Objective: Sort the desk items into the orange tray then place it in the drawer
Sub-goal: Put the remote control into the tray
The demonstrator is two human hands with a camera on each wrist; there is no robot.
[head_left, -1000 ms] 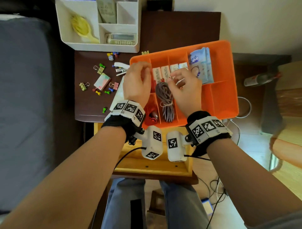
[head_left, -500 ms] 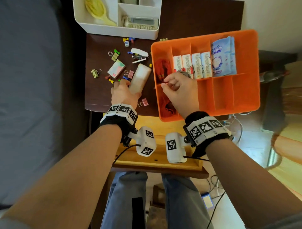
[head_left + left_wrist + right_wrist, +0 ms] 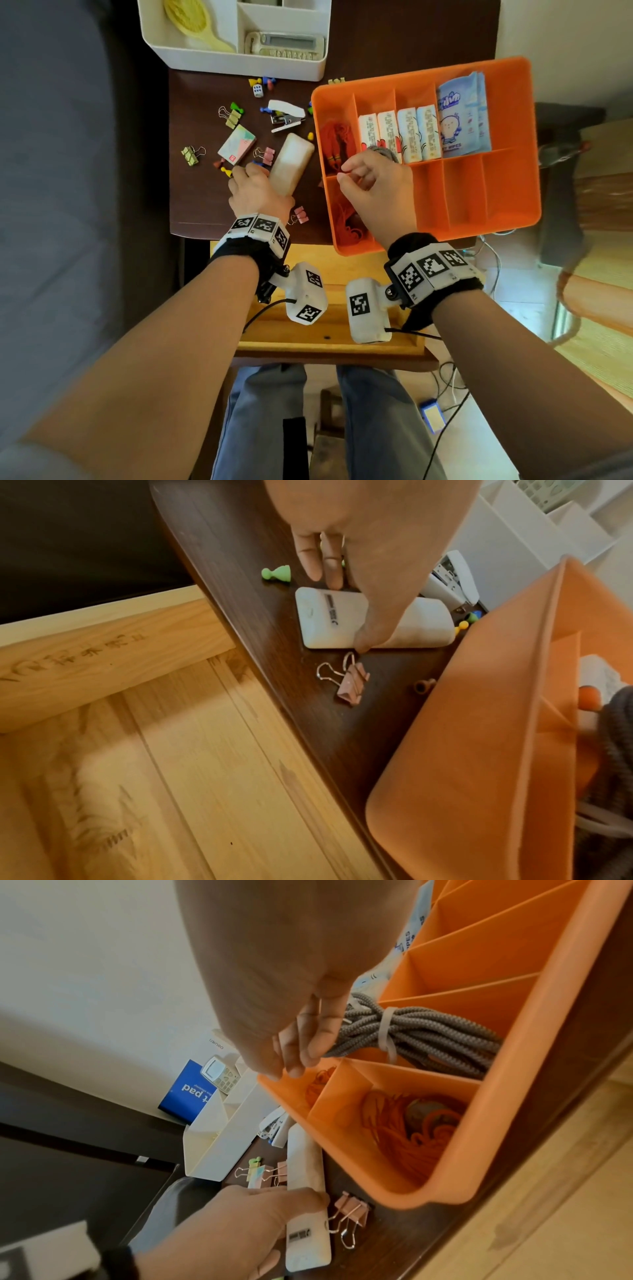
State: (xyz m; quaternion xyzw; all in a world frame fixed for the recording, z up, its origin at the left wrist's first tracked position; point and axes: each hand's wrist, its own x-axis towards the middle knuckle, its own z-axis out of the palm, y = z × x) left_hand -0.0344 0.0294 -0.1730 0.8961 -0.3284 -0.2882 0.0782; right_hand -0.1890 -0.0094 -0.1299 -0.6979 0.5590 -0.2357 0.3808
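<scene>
Left hand (image 3: 260, 195) straddling white power bank (image 3: 291, 162) on surface (image 3: 205, 205) beside orange tray (image 3: 513, 219): rigid, smooth, probably hefty; best pinched across long edges. Right hand (image 3: 376, 192) loosely curled over grey cord (image 3: 418, 1034), apparently holding nothing.

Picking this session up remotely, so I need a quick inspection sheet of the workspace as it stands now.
Surface: dark wooden desk, open wooden drawer below its front edge.
Job's things: orange tray holds tissue packs, wet wipes, orange yarn, grey cord.
Clutter: white power bank, binder clips, stapler, push pins, die.
Grippers: left hand grips the power bank; right hand over the tray, fingers curled by the cord.
Cables: on the floor.
Surroundings: white organizer.
</scene>
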